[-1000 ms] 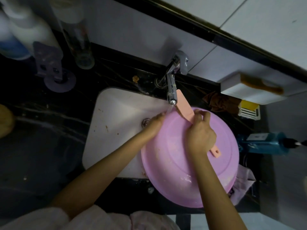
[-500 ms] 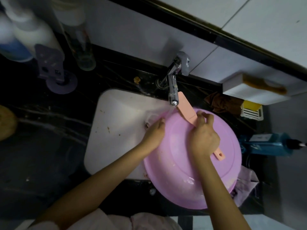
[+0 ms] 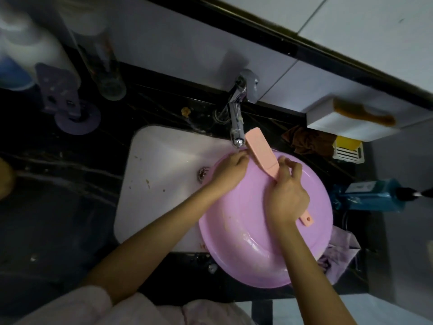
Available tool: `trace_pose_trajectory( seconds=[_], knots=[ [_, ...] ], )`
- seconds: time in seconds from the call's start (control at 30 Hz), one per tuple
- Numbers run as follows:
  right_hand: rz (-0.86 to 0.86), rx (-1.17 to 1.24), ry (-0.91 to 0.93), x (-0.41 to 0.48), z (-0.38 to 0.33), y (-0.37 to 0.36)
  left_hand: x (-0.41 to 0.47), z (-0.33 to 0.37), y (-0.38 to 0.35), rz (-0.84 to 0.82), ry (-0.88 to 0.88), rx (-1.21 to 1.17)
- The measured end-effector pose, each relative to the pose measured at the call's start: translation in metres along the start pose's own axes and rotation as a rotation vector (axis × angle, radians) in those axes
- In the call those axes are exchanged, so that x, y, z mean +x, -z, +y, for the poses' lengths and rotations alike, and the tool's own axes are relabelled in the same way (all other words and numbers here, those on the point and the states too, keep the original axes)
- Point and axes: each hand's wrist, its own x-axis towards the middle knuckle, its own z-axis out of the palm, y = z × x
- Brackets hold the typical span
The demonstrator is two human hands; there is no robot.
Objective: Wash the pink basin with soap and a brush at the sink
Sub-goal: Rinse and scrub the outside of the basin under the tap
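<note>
The right hand (image 3: pixel 287 195) is gripping the brush (image 3: pixel 260 152) by its handle, fingers curled round it. The brush head is pointing out past the fingertips, just beside the tap (image 3: pixel 236 123). The left hand (image 3: pixel 230 170) is curling over the basin (image 3: pixel 236 228) rim, seemingly gripping it, though its fingertips are hidden. The basin is lying under both hands, overhanging the sink (image 3: pixel 164 165).
</note>
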Motion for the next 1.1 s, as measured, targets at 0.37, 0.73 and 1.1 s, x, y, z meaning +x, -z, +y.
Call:
trace_pose_trajectory(
  seconds=[0.37,0.73,1.1],
  knots=[
    [0.004,0.013,0.008,0.002,0.000,-0.002,-0.043,-0.053,0.017,-0.101,0.104,-0.227],
    [-0.006,-0.004,0.017,0.003,-0.005,0.001,-0.046,-0.039,0.019,-0.032,0.033,-0.362],
    [-0.085,-0.049,0.023,0.008,-0.010,0.007,-0.083,-0.091,0.037,0.042,0.426,-0.270]
  ],
)
